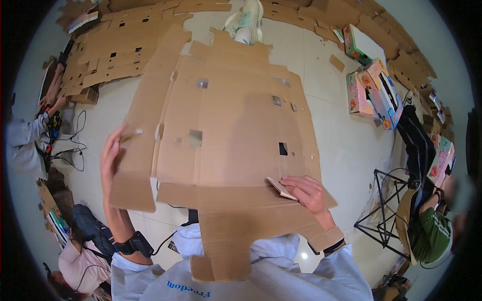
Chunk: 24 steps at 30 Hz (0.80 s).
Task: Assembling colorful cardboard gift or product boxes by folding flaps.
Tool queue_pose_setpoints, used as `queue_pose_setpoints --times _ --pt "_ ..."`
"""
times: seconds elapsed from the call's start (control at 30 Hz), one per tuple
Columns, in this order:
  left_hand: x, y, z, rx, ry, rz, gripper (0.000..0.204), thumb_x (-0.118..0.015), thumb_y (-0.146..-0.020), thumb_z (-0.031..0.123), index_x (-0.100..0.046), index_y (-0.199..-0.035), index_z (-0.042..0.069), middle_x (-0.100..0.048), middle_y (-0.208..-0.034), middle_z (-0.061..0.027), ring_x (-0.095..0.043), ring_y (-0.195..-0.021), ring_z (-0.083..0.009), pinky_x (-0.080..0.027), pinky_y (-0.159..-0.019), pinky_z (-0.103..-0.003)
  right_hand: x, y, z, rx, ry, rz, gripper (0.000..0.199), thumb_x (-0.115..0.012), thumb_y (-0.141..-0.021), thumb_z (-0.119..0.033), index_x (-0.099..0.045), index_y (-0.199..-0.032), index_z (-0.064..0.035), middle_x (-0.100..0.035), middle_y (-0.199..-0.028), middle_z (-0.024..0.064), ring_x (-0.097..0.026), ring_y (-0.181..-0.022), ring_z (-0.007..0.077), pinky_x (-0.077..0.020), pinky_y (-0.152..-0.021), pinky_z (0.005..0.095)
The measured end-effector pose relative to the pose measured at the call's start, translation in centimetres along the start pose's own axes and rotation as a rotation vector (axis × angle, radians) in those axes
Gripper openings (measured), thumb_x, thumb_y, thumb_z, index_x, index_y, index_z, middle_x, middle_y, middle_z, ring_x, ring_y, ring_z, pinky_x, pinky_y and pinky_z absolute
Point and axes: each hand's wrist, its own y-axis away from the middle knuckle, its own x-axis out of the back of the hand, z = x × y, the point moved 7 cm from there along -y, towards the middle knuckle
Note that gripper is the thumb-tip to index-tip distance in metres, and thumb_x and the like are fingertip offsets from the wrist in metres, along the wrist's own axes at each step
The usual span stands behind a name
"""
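A large flattened brown cardboard box (226, 125) spreads out in front of me, creased into panels, with small square holes and grey patches. My left hand (111, 153) is closed around the outer edge of its left side panel, fingers long against the cardboard. My right hand (304, 193) lies on the near right part of the sheet, its fingers bent and closed over a small folded-up flap (282, 189). A narrower cardboard panel (226, 241) hangs toward my body. Parts of my fingertips and thumbs are hidden.
More flattened cardboard (115, 55) covers the floor at the far left. Printed boxes (374, 93) stand at the right, near a black folding frame (384, 215) and a seated person in green (434, 236). Other people sit at the left. A pale shoe (248, 22) shows at the far edge.
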Motion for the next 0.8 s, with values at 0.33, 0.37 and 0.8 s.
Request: queue_pose_setpoints --times 0.33,0.37,0.8 --pt "-7.7 7.2 -0.1 -0.36 -0.347 -0.143 0.09 -0.039 -0.098 0.089 -0.068 -0.121 0.008 -0.038 -0.169 -0.026 -0.041 -0.154 -0.0408 -0.034 -0.124 -0.051 -2.8 0.3 1.7 -0.542 -0.474 -0.223 0.043 -0.085 -0.08 -0.006 -0.079 -0.122 -0.0049 -0.08 -0.113 0.0143 -0.077 -0.101 0.0343 -0.061 -0.091 0.0393" --pt "-8.6 7.6 0.1 -0.416 -0.439 -0.136 0.089 -0.042 -0.097 0.09 -0.067 -0.121 0.007 -0.037 -0.17 -0.0273 -0.04 -0.156 -0.042 -0.033 -0.124 -0.052 -2.4 0.1 1.5 -0.479 -0.376 -0.234 0.046 -0.084 -0.08 -0.005 -0.078 -0.125 -0.0058 -0.08 -0.115 0.0139 -0.076 -0.104 0.0338 -0.0605 -0.092 0.0398" --pt "-5.3 5.1 4.5 -0.728 -0.546 0.57 0.08 -0.026 -0.114 0.067 -0.038 -0.065 0.004 -0.049 -0.086 -0.0111 -0.054 -0.082 -0.0229 -0.044 -0.074 -0.036 -2.3 1.5 -3.0 -0.23 -0.491 -0.318 0.057 -0.079 -0.083 -0.013 -0.072 -0.139 -0.0087 -0.074 -0.134 0.009 -0.065 -0.13 0.0328 -0.0554 -0.11 0.0436"
